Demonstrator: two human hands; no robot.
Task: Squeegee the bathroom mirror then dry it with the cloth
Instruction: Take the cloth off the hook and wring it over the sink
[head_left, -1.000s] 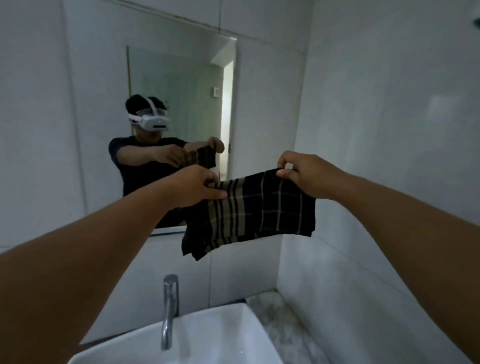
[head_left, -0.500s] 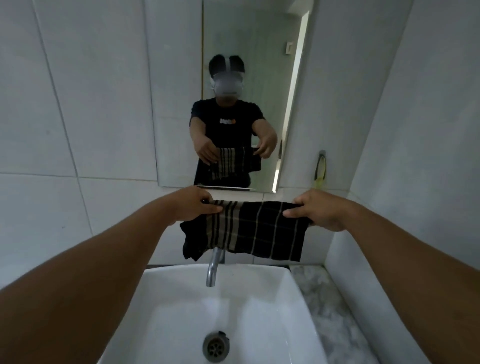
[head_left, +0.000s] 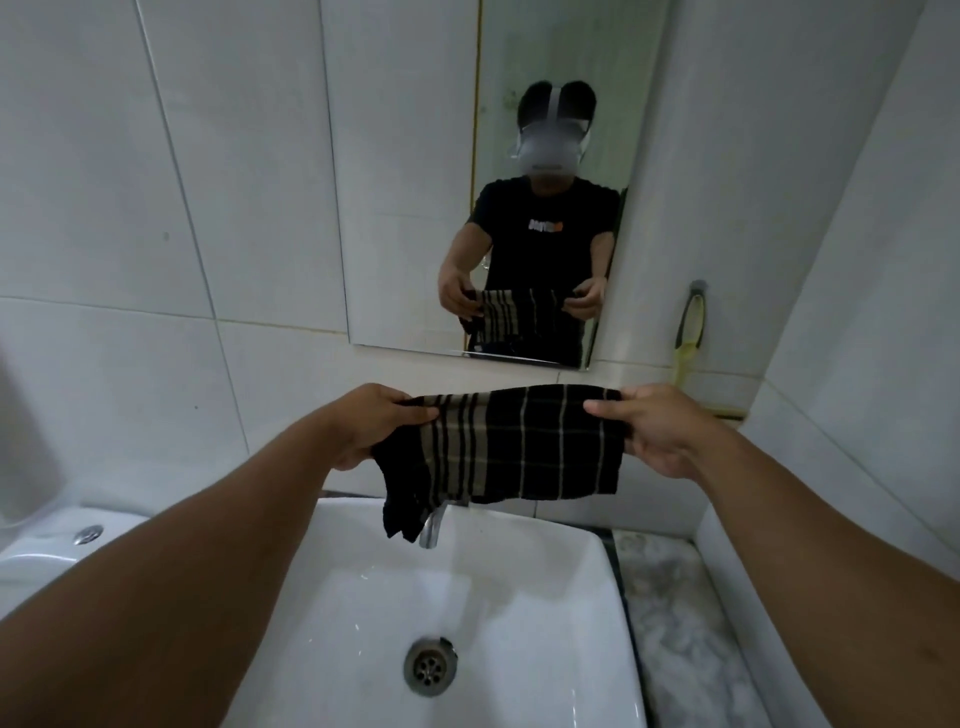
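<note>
While both hands lowered, cloth (head_left: 524, 447) now hangs over sink (head_left: 545, 597) back edge, below mirror (head_left: 415, 208) | left hand (head_left: 371, 421), right hand (head_left: 660, 428) pinch its top corners | drying seemingly finished or paused.

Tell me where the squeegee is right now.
In the head view the squeegee hangs from a hook on the tiled wall, just right of the mirror, above and beyond the right hand.

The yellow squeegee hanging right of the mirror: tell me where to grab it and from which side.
Grip the squeegee by its slim lower handle, coming from the front with the right hand. It hangs upright from a wall hook, looped end up, close to the corner wall on its right, so lifting it upward should free it.
</note>
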